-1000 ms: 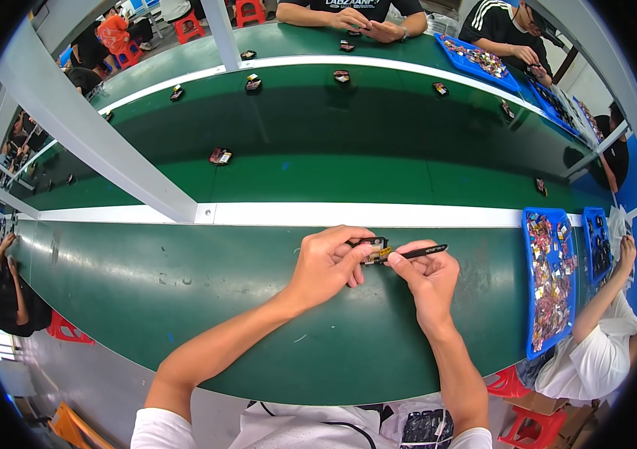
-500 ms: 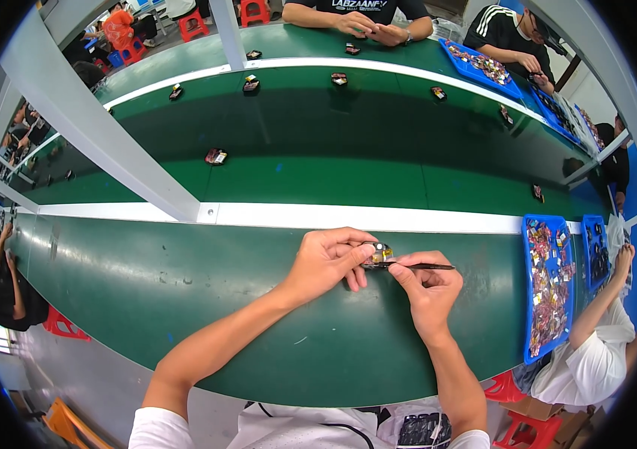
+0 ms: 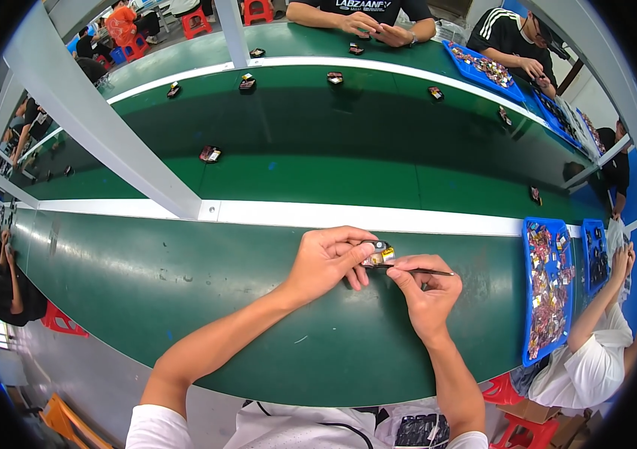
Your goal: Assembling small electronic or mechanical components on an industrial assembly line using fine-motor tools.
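Observation:
My left hand [image 3: 327, 260] pinches a small black-cased electronic unit [image 3: 380, 253] between thumb and fingers, above the green bench. Yellow and silvery parts show inside its case. Closed around slim black tweezers [image 3: 430, 272] is my right hand [image 3: 427, 293]. The tweezers' tip lies at the lower right edge of the unit, and their back end points right. My left fingers cover part of the case, so its far left side is hidden.
A white rail [image 3: 318, 212] separates the bench from a green conveyor belt [image 3: 378, 176] bearing several small units. Right of my hands stands a blue tray [image 3: 528, 292] full of small parts, beside another blue tray [image 3: 595, 257]. Co-workers sit across and at both sides.
The tweezers have turned slightly in my right hand, their back end now tilting lower. The unit shows more of its inside. Units on the belt have shifted slightly left.

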Demonstrator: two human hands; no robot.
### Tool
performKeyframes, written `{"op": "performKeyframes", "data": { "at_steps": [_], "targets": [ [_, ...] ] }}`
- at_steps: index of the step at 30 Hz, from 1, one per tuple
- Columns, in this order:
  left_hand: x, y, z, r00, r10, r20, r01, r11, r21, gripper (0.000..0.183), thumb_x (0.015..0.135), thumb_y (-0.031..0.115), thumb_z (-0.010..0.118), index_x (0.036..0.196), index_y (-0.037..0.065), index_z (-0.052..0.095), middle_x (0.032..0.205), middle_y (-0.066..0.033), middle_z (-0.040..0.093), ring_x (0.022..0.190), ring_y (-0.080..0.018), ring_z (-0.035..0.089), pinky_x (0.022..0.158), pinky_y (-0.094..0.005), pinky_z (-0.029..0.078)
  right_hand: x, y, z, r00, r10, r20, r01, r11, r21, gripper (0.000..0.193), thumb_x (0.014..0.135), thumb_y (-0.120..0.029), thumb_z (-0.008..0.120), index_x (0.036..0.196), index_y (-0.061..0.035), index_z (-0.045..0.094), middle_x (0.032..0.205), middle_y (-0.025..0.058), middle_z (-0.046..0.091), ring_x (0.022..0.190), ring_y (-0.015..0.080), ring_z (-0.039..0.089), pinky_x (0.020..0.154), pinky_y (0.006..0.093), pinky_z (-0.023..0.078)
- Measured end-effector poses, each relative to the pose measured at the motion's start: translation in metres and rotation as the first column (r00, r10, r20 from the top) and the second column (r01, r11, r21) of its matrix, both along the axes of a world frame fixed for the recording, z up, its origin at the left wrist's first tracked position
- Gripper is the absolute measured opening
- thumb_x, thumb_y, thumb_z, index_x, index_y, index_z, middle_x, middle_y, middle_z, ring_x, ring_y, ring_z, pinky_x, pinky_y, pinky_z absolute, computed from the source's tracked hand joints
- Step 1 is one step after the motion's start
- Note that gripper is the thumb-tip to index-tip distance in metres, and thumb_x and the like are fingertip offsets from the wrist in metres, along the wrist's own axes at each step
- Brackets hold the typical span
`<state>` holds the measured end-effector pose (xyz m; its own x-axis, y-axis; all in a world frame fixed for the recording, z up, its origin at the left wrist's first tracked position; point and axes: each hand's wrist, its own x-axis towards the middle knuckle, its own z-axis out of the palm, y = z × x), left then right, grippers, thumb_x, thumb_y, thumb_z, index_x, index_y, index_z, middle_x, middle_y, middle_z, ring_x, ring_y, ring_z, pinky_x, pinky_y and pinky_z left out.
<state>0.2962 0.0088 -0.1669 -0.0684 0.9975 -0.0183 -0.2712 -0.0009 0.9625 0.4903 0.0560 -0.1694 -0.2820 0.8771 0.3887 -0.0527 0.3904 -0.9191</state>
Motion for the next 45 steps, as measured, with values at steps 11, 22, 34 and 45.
{"op": "performKeyframes", "data": {
  "at_steps": [11, 22, 34, 45],
  "targets": [
    [-0.0029, -0.0001, -0.0025, 1.0, -0.018, 0.015, 0.018, 1.0, -0.014, 0.024, 0.101, 0.008, 0.064, 0.115, -0.01, 0.067, 0.087, -0.015, 0.072, 0.058, -0.0151, 0.067, 0.044, -0.0254, 0.05, 0.0002, 0.0012, 0.0021, 0.998, 0.001, 0.058, -0.006, 0.996, 0.086, 0.011, 0.079, 0.003, 0.084, 0.085, -0.0015, 0.075, 0.084, 0.0049, 0.076, 0.048, -0.0001, 0.039, 0.044, 0.0198, 0.025],
    [-0.0025, 0.002, -0.0055, 1.0, 0.021, -0.007, -0.021, 1.0, 0.009, 0.023, 0.101, 0.009, 0.064, 0.114, -0.009, 0.068, 0.085, -0.0132, 0.072, 0.058, -0.0141, 0.066, 0.045, -0.0243, 0.051, -0.0006, 0.0006, 0.0043, 0.996, -0.026, 0.081, 0.022, 0.998, 0.059, 0.015, 0.079, 0.003, 0.083, 0.09, -0.0009, 0.073, 0.082, 0.0023, 0.072, 0.048, 0.0009, 0.042, 0.045, 0.0204, 0.028],
    [-0.0032, -0.0003, -0.0038, 0.999, 0.004, -0.033, -0.005, 1.0, -0.026, 0.024, 0.101, 0.009, 0.063, 0.117, -0.009, 0.067, 0.084, -0.0104, 0.072, 0.058, -0.012, 0.066, 0.046, -0.0239, 0.049, -0.0041, -0.0009, 0.0004, 0.992, -0.021, 0.121, 0.005, 0.991, 0.13, 0.013, 0.078, 0.002, 0.084, 0.087, -0.0005, 0.075, 0.091, 0.0041, 0.076, 0.047, 0.0016, 0.04, 0.044, 0.0208, 0.029],
    [-0.0044, 0.0001, -0.005, 0.999, 0.001, -0.037, -0.001, 1.0, -0.006, 0.023, 0.103, 0.011, 0.062, 0.115, -0.007, 0.069, 0.085, -0.0102, 0.072, 0.058, -0.011, 0.065, 0.044, -0.0222, 0.047, -0.0048, 0.0, 0.0019, 0.993, -0.008, 0.118, -0.011, 0.986, 0.165, 0.013, 0.077, 0.002, 0.084, 0.085, -0.0016, 0.075, 0.09, 0.0053, 0.077, 0.046, 0.0014, 0.041, 0.043, 0.0208, 0.029]
  ]
}}
